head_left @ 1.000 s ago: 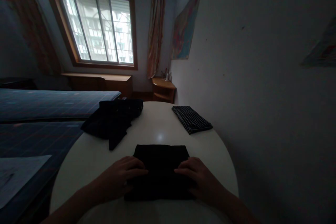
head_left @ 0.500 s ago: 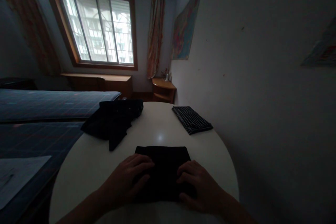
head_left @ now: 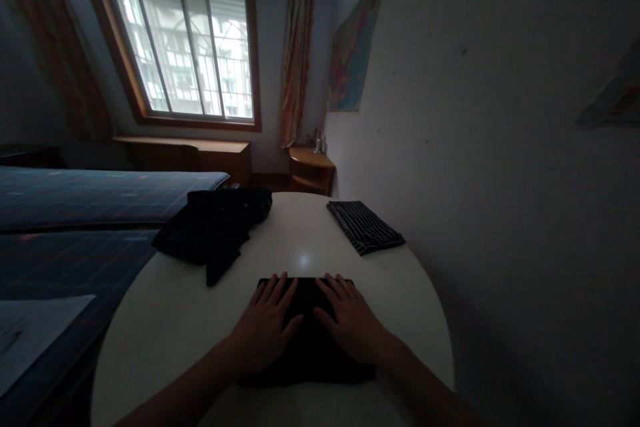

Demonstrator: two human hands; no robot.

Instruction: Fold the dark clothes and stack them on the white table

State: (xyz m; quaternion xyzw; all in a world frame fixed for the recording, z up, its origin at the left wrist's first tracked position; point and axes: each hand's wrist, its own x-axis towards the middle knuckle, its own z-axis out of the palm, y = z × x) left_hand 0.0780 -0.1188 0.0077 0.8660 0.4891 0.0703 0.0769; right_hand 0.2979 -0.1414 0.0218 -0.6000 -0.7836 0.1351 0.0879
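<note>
A folded black garment (head_left: 310, 353) lies flat on the round white table (head_left: 165, 340) in front of me; its exact kind is too dark to make out. My left hand (head_left: 265, 323) rests flat on its left half, fingers spread and pointing to the far edge. On the right half lies my right hand (head_left: 347, 317), also open, with the fingertips close to the far edge. Neither hand grips anything. Further back on the right sits a folded black garment with white stripes (head_left: 365, 227).
A crumpled dark garment (head_left: 215, 227) hangs slightly over the table's far left edge. Left of the table is a bed with a blue checked cover (head_left: 100, 200) and a white sheet (head_left: 40, 327) on it. A bare wall (head_left: 500, 213) runs along the right.
Both hands have moved forward and inward over the black garment. Their fingers, curled at the sides before, are now stretched out flat towards its far edge.
</note>
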